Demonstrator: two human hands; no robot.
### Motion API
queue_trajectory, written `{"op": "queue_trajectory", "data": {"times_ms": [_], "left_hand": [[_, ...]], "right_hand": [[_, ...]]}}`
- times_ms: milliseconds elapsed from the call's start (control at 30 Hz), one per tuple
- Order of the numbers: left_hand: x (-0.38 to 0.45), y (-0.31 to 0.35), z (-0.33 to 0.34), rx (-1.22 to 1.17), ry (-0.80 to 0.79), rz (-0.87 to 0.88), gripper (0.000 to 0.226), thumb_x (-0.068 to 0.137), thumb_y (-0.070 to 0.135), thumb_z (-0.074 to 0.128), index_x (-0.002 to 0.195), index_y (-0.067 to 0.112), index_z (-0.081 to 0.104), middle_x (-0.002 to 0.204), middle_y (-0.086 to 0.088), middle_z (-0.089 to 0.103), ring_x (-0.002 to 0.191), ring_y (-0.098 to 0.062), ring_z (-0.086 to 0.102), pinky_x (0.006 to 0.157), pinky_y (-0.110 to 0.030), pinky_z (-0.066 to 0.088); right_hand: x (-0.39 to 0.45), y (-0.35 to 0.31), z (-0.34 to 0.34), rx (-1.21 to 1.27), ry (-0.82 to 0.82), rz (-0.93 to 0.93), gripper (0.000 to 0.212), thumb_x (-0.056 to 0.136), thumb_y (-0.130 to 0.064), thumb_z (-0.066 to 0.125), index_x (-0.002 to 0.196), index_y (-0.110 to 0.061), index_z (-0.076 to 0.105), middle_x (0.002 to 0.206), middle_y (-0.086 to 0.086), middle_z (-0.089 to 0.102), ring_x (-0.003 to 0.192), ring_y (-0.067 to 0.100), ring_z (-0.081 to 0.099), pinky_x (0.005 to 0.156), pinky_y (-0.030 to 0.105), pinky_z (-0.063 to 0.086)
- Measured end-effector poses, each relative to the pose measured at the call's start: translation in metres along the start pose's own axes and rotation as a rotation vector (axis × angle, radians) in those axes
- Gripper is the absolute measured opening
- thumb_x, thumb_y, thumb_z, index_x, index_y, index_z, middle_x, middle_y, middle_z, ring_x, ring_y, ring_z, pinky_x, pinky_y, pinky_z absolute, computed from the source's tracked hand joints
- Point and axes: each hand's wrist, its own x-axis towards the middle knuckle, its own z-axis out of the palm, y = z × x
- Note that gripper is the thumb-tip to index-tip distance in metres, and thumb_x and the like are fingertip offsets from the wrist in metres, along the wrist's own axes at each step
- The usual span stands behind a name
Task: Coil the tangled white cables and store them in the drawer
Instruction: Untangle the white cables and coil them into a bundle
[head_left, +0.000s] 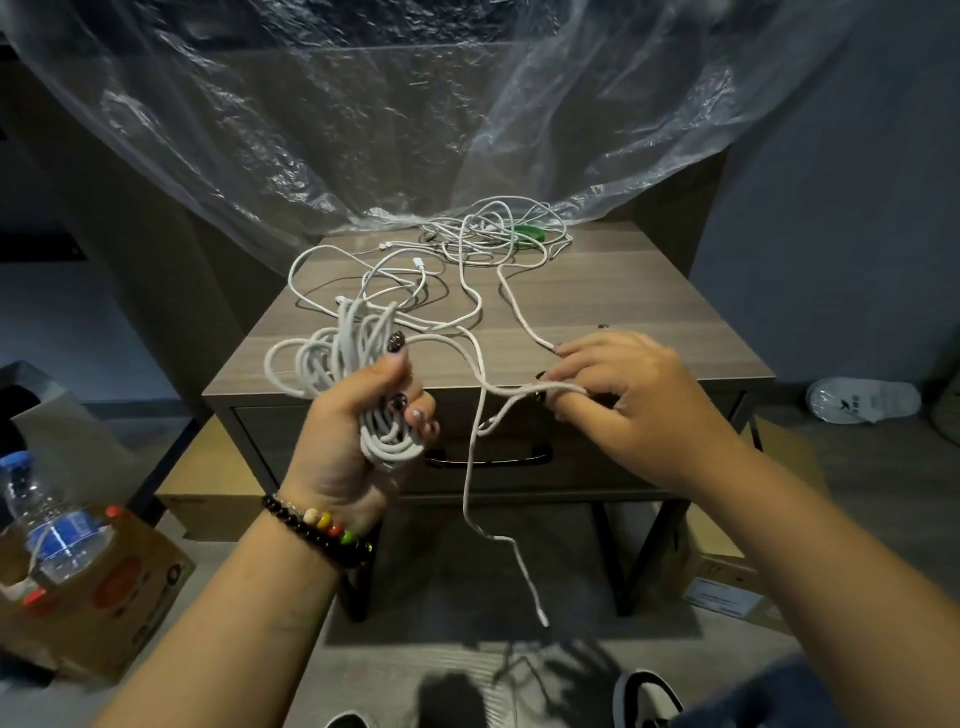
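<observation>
The left hand (363, 415) has its grip closed round a bundle (343, 358) of white cable loops, thumb on top, fingers curled under the lower bends. The right hand (618, 389) pinches a strand (519, 389) between its fingertips, just in front of the drawer (571, 452). That strand runs back toward the bundle, and a loose tail (498, 540) hangs from between the hands toward the floor, ending in a small plug.

Beyond the hands, more cables (467, 260) sprawl over the worktop (623, 291), with a denser tangle (498, 228) at the far edge beside something green (530, 236). Which strands belong to which cable cannot be told. Clear plastic sheet (363, 130) hangs behind. The drawer is shut, its dark handle (488, 460) below the hands.

The cable looks light, limp and smooth, with a little spring, so loops will likely open out if the hold slackens. It is best taken close to the bundle and fed in short lengths, sliding through the right fingers. Pulling hard risks tightening knots in the far tangle or straining the plugs. The bundle should be held across all loops at once.

A bottle (47, 519) stands in a box (104, 587) at the left.
</observation>
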Motion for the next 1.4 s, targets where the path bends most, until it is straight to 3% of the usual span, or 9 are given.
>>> {"op": "queue_trajectory", "data": {"times_ms": [267, 467, 700, 900, 967, 1067, 1133, 1233, 1400], "left_hand": [[0.009, 0.003, -0.005, 0.009, 0.205, 0.108, 0.022, 0.089, 0.016, 0.051, 0.067, 0.018, 0.045, 0.049, 0.005, 0.038, 0.043, -0.007, 0.042, 0.042, -0.017, 0.040], [0.003, -0.005, -0.007, 0.256, 0.051, 0.112, 0.015, 0.070, 0.015, 0.071, 0.075, 0.013, 0.057, 0.056, -0.002, 0.049, 0.046, -0.014, 0.049, 0.043, -0.021, 0.043], [-0.010, -0.005, -0.002, 0.432, -0.408, 0.045, 0.039, 0.060, 0.039, 0.085, 0.080, 0.013, 0.065, 0.062, -0.005, 0.056, 0.055, -0.016, 0.053, 0.056, -0.024, 0.048], [-0.009, -0.005, -0.003, 0.440, -0.366, 0.012, 0.034, 0.058, 0.036, 0.086, 0.077, 0.016, 0.066, 0.061, -0.003, 0.057, 0.053, -0.016, 0.054, 0.054, -0.024, 0.049], [-0.009, -0.005, 0.001, 0.464, -0.301, 0.059, 0.018, 0.063, 0.027, 0.078, 0.070, 0.019, 0.064, 0.057, -0.003, 0.055, 0.050, -0.016, 0.052, 0.052, -0.025, 0.047], [-0.008, -0.009, 0.007, 0.470, -0.092, 0.063, 0.013, 0.068, 0.023, 0.074, 0.067, 0.017, 0.062, 0.057, -0.005, 0.053, 0.048, -0.016, 0.051, 0.047, -0.023, 0.045], [-0.004, -0.013, 0.009, 0.423, 0.031, 0.028, 0.019, 0.073, 0.024, 0.077, 0.076, 0.015, 0.061, 0.063, -0.006, 0.053, 0.048, -0.016, 0.051, 0.045, -0.023, 0.045], [0.000, -0.016, 0.011, 0.389, 0.164, -0.036, 0.029, 0.067, 0.034, 0.074, 0.084, 0.015, 0.063, 0.068, -0.008, 0.054, 0.050, -0.016, 0.053, 0.047, -0.023, 0.048], [0.001, -0.022, 0.011, 0.333, 0.312, -0.112, 0.061, 0.052, 0.048, 0.080, 0.096, 0.009, 0.063, 0.076, -0.009, 0.058, 0.055, -0.017, 0.058, 0.053, -0.027, 0.051]], "right_hand": [[0.001, 0.009, -0.008, -0.013, 0.230, -0.098, 0.034, 0.091, -0.021, 0.056, 0.066, -0.008, 0.074, 0.082, 0.001, 0.074, 0.078, 0.012, 0.071, 0.097, 0.037, 0.052], [-0.007, -0.012, -0.003, 0.083, -0.289, 0.016, 0.038, 0.078, -0.051, 0.057, 0.074, -0.019, 0.077, 0.076, -0.011, 0.070, 0.074, 0.003, 0.064, 0.070, 0.028, 0.052], [-0.003, -0.027, 0.003, -0.061, -0.285, 0.150, 0.048, 0.086, -0.063, 0.050, 0.121, -0.034, 0.065, 0.086, -0.018, 0.070, 0.061, -0.005, 0.052, 0.092, 0.024, 0.038], [-0.002, -0.028, 0.009, -0.054, -0.469, 0.259, 0.026, 0.095, -0.032, 0.048, 0.080, -0.022, 0.066, 0.070, -0.003, 0.064, 0.065, 0.012, 0.057, 0.062, 0.026, 0.044], [0.001, -0.023, 0.009, 0.030, -0.339, 0.338, 0.024, 0.094, -0.029, 0.051, 0.076, -0.021, 0.067, 0.070, -0.004, 0.066, 0.067, 0.011, 0.061, 0.066, 0.035, 0.054], [0.004, -0.018, 0.006, 0.196, -0.044, 0.430, 0.022, 0.093, -0.023, 0.059, 0.074, -0.023, 0.070, 0.068, -0.011, 0.067, 0.065, 0.001, 0.063, 0.061, 0.015, 0.050], [0.002, -0.018, 0.005, 0.170, 0.111, 0.350, 0.018, 0.091, -0.022, 0.063, 0.076, -0.025, 0.072, 0.068, -0.013, 0.068, 0.063, 0.002, 0.062, 0.059, 0.014, 0.048], [-0.001, -0.019, 0.007, 0.004, 0.256, 0.120, 0.018, 0.089, -0.026, 0.061, 0.090, -0.017, 0.076, 0.076, -0.006, 0.072, 0.069, 0.010, 0.064, 0.067, 0.031, 0.053], [-0.003, -0.023, 0.015, -0.040, 0.267, -0.116, 0.021, 0.092, -0.020, 0.060, 0.102, -0.007, 0.074, 0.085, 0.002, 0.073, 0.073, 0.015, 0.067, 0.063, 0.035, 0.055]]}}
